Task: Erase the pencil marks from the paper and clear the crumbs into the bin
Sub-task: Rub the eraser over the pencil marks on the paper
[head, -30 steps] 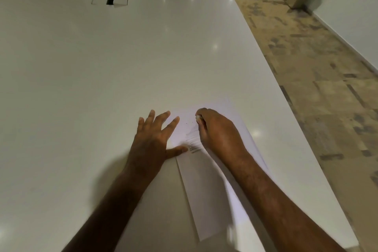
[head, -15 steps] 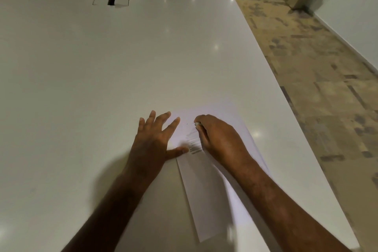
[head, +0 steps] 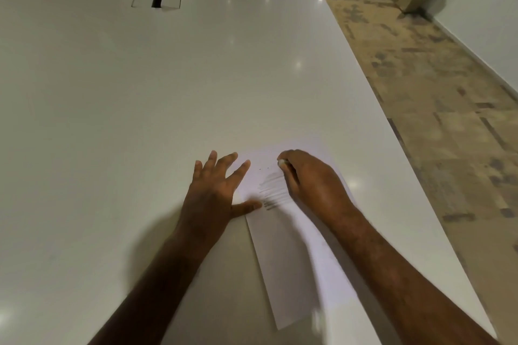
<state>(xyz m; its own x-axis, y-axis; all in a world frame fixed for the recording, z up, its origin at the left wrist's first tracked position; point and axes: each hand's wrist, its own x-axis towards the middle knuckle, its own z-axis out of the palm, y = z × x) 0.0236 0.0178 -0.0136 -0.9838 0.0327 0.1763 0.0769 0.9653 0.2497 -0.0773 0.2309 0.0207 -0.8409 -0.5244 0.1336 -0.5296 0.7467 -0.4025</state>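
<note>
Left hand flat, fingers spread, pinning paper; right hand pinches eraser beside pencil marks.

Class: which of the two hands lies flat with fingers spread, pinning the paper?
The left hand, spread flat on the paper; the right hand is curled round an eraser.
</note>
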